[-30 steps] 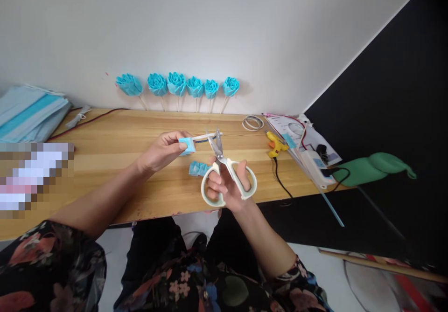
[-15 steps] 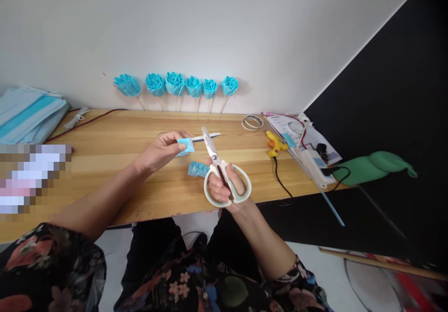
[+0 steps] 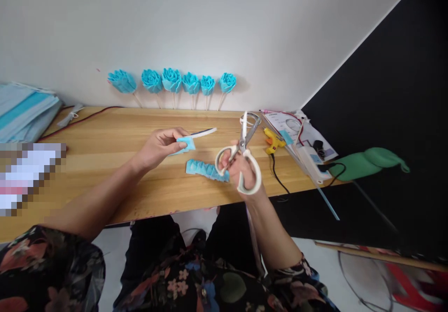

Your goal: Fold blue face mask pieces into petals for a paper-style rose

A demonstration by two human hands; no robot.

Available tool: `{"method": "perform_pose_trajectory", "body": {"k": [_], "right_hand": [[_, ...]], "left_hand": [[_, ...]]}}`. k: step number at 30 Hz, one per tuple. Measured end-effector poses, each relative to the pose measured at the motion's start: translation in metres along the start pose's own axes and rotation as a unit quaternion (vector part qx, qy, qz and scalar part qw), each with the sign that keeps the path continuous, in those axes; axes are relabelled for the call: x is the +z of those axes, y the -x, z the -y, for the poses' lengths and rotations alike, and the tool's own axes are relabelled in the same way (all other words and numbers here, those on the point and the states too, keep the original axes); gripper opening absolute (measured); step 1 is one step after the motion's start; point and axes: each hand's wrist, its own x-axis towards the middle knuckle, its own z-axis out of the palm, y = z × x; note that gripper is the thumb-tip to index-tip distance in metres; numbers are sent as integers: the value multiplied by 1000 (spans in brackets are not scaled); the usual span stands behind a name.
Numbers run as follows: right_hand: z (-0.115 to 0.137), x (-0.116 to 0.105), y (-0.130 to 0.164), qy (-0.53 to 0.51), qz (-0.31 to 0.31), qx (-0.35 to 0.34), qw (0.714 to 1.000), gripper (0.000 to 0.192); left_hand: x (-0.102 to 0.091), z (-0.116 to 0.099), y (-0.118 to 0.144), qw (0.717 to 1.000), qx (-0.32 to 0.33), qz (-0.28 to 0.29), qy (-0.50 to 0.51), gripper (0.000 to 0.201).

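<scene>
The scissors (image 3: 242, 152) have moved to the right, away from the blue piece (image 3: 185, 144), and their blades now stand a little apart. Left of the middle of the frame, the left hand (image 3: 159, 147) pinches this small folded blue piece, which has a white strip sticking out to the right. Below it, one pleated blue strip (image 3: 207, 169) lies on the wooden table (image 3: 115, 162). The right hand (image 3: 238, 169) holds the white-handled scissors, fingers curled through the loops. Six blue paper roses (image 3: 171, 81) lean on the wall at the top.
</scene>
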Motion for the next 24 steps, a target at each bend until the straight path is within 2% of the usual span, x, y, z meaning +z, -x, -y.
{"method": "perform_pose_trajectory", "body": {"k": [2, 4, 7, 13, 20, 22, 24], "right_hand": [[4, -3, -8, 106, -68, -38, 991, 48], [6, -3, -13, 188, -97, -70, 975, 49], [6, 0, -18, 258, -84, -106, 957, 47], [-2, 4, -22, 363, -70, -121, 921, 43], [-4, 4, -22, 442, -80, -146, 881, 34], [-4, 3, -24, 436, -85, -151, 883, 34], [-4, 1, -26, 399, -85, -148, 901, 35]], "left_hand": [[2, -2, 2, 999, 10, 14, -28, 26], [4, -4, 4, 997, 21, 26, -64, 21], [7, -6, 5, 990, 51, 39, -122, 16], [11, -12, 4, 974, 82, 76, -196, 9], [9, -10, 4, 971, 103, 80, -198, 9], [7, -6, 4, 968, 119, 84, -203, 7], [5, -3, 4, 966, 132, 88, -204, 5]]}}
